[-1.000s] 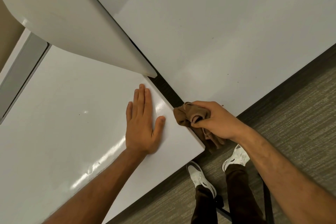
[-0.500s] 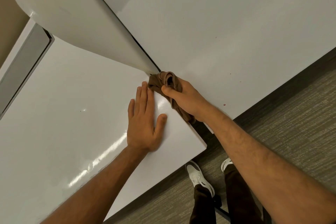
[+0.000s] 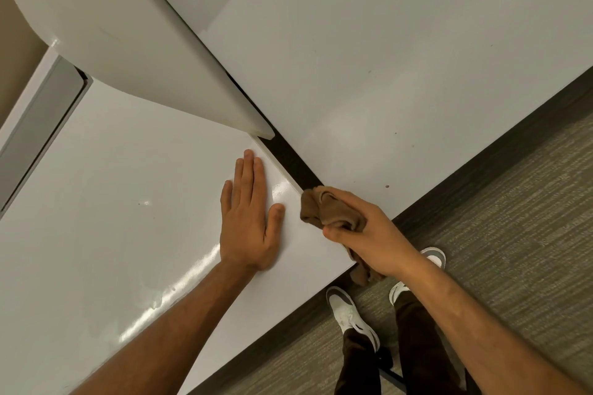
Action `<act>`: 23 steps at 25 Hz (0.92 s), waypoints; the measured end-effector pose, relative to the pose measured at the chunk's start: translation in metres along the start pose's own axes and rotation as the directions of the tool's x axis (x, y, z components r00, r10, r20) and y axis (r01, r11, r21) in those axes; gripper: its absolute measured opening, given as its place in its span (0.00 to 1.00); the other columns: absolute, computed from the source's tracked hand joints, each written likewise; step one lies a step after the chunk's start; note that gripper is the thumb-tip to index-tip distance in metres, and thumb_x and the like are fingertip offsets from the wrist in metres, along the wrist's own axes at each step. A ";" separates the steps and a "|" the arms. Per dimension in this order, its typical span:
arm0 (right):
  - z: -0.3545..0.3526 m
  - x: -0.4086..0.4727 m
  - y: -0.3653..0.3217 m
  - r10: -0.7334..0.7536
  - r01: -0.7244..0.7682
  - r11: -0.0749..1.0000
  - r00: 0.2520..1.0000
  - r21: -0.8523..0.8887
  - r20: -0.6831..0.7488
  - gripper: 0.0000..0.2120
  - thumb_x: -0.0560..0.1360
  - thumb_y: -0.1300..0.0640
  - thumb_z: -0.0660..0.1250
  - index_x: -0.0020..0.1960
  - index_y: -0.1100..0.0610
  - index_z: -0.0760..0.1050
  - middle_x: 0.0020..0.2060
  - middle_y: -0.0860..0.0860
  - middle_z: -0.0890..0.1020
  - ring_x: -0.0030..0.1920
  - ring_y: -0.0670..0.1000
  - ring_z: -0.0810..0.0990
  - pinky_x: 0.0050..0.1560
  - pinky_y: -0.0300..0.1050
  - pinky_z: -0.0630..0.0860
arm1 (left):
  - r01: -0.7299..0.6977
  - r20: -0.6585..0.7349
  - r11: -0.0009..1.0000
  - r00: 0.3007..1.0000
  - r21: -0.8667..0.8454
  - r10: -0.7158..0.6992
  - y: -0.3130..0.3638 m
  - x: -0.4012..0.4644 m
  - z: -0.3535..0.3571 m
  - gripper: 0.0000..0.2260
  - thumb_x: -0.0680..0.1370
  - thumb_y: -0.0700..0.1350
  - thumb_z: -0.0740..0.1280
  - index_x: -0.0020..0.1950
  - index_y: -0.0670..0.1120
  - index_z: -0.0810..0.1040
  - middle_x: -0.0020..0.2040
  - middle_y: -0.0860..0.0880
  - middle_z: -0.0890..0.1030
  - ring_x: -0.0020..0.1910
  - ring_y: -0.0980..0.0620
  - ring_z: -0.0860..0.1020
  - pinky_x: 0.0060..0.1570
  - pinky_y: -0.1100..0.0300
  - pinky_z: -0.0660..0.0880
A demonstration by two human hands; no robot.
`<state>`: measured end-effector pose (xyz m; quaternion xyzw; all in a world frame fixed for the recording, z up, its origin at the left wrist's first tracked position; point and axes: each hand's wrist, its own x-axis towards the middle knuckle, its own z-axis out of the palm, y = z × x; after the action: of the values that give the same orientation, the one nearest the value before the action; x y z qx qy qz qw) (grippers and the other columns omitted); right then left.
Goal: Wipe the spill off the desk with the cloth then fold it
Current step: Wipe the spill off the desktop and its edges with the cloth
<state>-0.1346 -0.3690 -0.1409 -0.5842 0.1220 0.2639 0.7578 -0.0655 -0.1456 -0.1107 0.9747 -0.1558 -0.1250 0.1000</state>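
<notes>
At the near right edge of the white tabletop point(image 3: 112, 202), close to its corner: brown cloth point(image 3: 324, 208), bunched into a wad, clenched in the right grip point(image 3: 369, 234) with fingers and thumb curled tight around it. Sits against the tabletop's edge, partly over the dark gap point(image 3: 288, 157), with a loose tail hanging below the palm, past the corner and above the carpet point(image 3: 513, 234).

Just beside it to the left, not touching: left grip point(image 3: 248, 218), wide and holding nothing, pressed palm-down on the tabletop, fingers straight and together, thumb out toward the cloth. Farther down beside the left forearm, a glossy streak point(image 3: 167, 295) catching the light; cannot tell whether liquid or only glare.

Across the gap, a second white tabletop point(image 3: 369, 58), set at an angle, with a small dark spot point(image 3: 387, 186) near its front edge, just past the cloth, plus a few fainter specks. Above the gap, a white divider panel point(image 3: 128, 42), tapering to a tip just beyond the left fingertips and hiding the far stretch between the two surfaces. At far left, a grey recessed channel point(image 3: 35, 125) along the tabletop's back edge.

Below the corner, white shoes point(image 3: 349, 314) and dark trouser legs point(image 3: 359, 362) on the carpet, one shoe partly hidden behind the right wrist.
</notes>
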 end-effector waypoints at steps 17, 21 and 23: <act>0.022 0.090 -0.063 -0.147 0.142 0.989 0.977 -0.047 -0.152 0.24 0.78 0.54 0.71 0.72 0.44 0.73 0.61 0.46 0.82 0.59 0.49 0.81 0.57 0.41 0.81 | 0.010 -0.004 1.000 1.000 -0.018 -0.010 0.002 -0.002 -0.001 0.33 0.84 0.58 0.48 0.86 0.44 0.46 0.86 0.47 0.44 0.85 0.51 0.42 0.82 0.54 0.39; 0.043 0.114 -0.059 -0.158 0.147 0.985 0.981 -0.094 -0.111 0.25 0.79 0.51 0.70 0.75 0.49 0.69 0.64 0.48 0.79 0.62 0.49 0.79 0.55 0.33 0.77 | 0.005 -0.022 1.000 1.000 -0.022 -0.006 0.000 -0.001 0.001 0.33 0.85 0.61 0.46 0.86 0.45 0.46 0.86 0.48 0.45 0.85 0.51 0.43 0.82 0.54 0.39; 0.037 0.113 -0.051 -0.146 0.139 0.986 0.986 -0.092 -0.081 0.26 0.79 0.50 0.70 0.75 0.48 0.69 0.65 0.47 0.79 0.64 0.47 0.77 0.63 0.36 0.75 | 0.001 -0.023 1.000 1.000 -0.012 -0.001 -0.002 -0.001 0.003 0.33 0.85 0.61 0.45 0.86 0.45 0.46 0.86 0.48 0.45 0.85 0.51 0.43 0.82 0.54 0.39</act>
<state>-0.0172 -0.3140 -0.1439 -0.6344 0.1013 0.1882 0.7428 -0.0663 -0.1438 -0.1140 0.9756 -0.1533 -0.1147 0.1077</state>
